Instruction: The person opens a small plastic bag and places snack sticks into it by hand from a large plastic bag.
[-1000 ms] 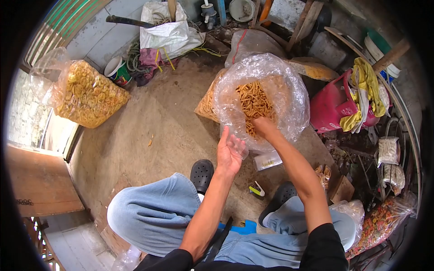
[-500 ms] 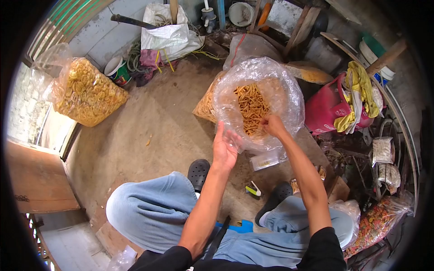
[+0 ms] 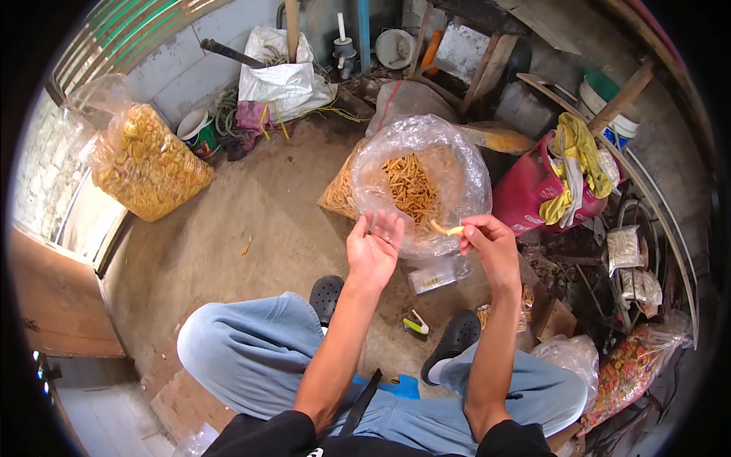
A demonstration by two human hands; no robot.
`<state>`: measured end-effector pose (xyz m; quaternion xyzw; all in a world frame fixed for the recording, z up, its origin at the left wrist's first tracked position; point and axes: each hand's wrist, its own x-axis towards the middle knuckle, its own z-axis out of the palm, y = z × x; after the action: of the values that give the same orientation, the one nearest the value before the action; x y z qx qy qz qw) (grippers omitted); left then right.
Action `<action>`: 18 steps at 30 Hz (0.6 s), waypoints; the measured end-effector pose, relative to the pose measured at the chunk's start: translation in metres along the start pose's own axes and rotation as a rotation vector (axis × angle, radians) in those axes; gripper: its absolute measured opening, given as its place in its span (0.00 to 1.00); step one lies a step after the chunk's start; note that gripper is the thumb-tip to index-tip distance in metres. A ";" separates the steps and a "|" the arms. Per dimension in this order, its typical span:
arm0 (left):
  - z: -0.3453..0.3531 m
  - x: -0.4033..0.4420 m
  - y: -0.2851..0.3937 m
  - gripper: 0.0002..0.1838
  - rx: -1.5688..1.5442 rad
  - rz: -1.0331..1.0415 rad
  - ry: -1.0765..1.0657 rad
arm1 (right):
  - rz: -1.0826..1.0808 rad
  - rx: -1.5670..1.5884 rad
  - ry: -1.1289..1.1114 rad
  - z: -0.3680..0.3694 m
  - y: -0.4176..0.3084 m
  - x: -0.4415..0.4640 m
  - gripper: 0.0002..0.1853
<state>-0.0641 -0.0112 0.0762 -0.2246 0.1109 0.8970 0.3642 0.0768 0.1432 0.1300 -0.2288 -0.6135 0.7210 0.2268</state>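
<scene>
A large clear plastic bag [image 3: 468,171] stands open in front of me, with brown snack sticks [image 3: 411,186] inside. My right hand [image 3: 489,242] is at the bag's near right edge, pinching a curved yellowish snack stick [image 3: 449,229] between thumb and fingers. At the near left edge of the bag, my left hand [image 3: 373,247] is palm up with its fingers apart; a small transparent film seems to lie at its fingers, too faint to make out. Below the bag lies a clear packet [image 3: 432,277], and nearer my feet a green and white stapler-like tool [image 3: 416,324].
A bag of yellow snacks [image 3: 152,164] stands at the left, near a small bucket [image 3: 198,133]. On the right are a pink container [image 3: 529,186] with yellow cloth, hanging packets [image 3: 624,249] and a bag of colourful snacks [image 3: 632,373]. A white sack [image 3: 285,87] sits at the back.
My right hand has come out of the open bag toward me and now holds up a snack stick. My left hand's fingers have spread a little. The view has shifted slightly.
</scene>
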 end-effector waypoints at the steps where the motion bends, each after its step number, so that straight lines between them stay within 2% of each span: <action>1: 0.003 -0.005 0.000 0.10 -0.041 -0.031 -0.019 | -0.011 0.055 -0.019 0.002 -0.007 -0.011 0.07; 8: 0.027 -0.036 -0.008 0.09 -0.096 -0.105 -0.142 | -0.113 0.065 -0.003 0.035 -0.028 -0.044 0.06; 10: 0.031 -0.043 -0.012 0.09 -0.061 -0.080 -0.157 | -0.132 0.067 0.112 0.042 -0.024 -0.044 0.06; 14: 0.039 -0.056 -0.023 0.10 0.034 0.002 -0.175 | -0.175 0.008 0.182 0.056 -0.019 -0.046 0.06; 18: 0.038 -0.058 -0.032 0.16 0.103 0.019 -0.270 | -0.247 0.008 0.273 0.073 -0.013 -0.049 0.06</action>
<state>-0.0167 -0.0095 0.1369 -0.0819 0.1088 0.9155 0.3785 0.0716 0.0588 0.1562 -0.2466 -0.5977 0.6524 0.3955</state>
